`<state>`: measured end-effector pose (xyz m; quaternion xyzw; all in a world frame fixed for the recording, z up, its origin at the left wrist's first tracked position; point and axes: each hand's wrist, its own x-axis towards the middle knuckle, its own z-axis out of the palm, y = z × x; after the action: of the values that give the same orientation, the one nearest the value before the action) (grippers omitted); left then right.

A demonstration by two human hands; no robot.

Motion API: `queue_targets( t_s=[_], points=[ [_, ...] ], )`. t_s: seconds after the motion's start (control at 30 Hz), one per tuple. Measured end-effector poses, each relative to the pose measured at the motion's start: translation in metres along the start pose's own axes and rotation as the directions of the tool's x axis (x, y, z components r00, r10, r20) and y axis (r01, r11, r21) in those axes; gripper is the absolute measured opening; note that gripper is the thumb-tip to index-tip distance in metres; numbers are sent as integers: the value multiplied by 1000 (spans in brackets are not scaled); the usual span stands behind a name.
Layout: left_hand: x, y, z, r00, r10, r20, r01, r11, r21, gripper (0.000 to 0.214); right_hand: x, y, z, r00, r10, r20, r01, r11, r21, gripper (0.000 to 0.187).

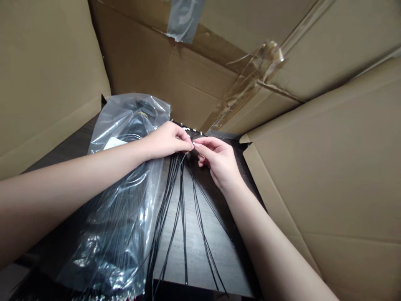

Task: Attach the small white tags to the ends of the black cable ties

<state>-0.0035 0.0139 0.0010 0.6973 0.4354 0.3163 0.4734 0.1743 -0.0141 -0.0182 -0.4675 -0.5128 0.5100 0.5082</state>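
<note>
Black cables (183, 217), dark tabletop (194, 246), cardboard walls (328, 167)

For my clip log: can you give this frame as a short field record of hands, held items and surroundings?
left hand: pinches top ends of black strands, forearm over plastic bag
right hand: pinches same ends, fingertip to fingertip
black strands: fan down over dark table
plastic bag: clear, dark contents, left of strands
surround: cardboard flaps, peeling tape
</note>
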Motion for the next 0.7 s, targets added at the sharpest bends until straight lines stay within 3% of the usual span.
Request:
queue_targets(
  t_s=[0.7],
  points=[
    [2, -5, -2, 997, 45, 70, -45, 999, 2, 15, -1, 0, -1, 1000, 14, 11, -14, 999, -43, 26]
  ],
)
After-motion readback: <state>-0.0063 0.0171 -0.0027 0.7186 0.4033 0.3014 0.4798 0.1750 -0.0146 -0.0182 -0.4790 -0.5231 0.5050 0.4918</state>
